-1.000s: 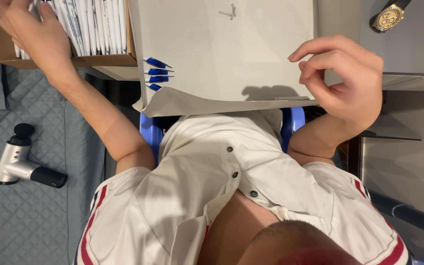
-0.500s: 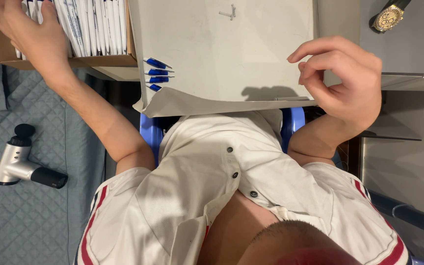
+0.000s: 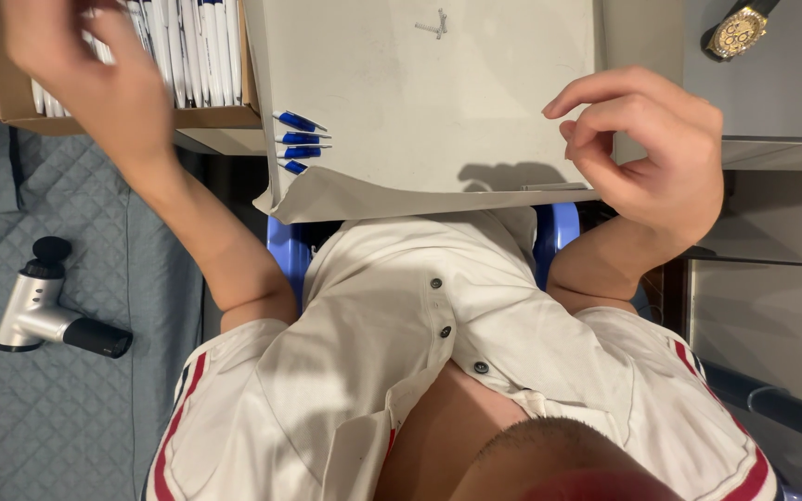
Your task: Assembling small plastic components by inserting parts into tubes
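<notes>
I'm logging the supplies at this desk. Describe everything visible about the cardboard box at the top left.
The brown cardboard box is open-topped and shallow, with plain walls, and cut off by the picture's top edge. It sits at the desk's corner, jutting partly past the edge. Inside, white pens are packed side by side in a row. The left hand hovers blurred over them; whether it touches them cannot be told. The box's right wall lies next to the grey sheet.

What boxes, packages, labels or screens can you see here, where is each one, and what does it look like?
Cardboard box: top left under the left hand, brown, open-topped and rectangular, packed with upright white pens.
Grey sheet: top centre beside the box, flat, pale and plain, with four blue pen caps sticking out at its left edge; the right hand rests at its right edge.
No screens or signs in view.
</notes>
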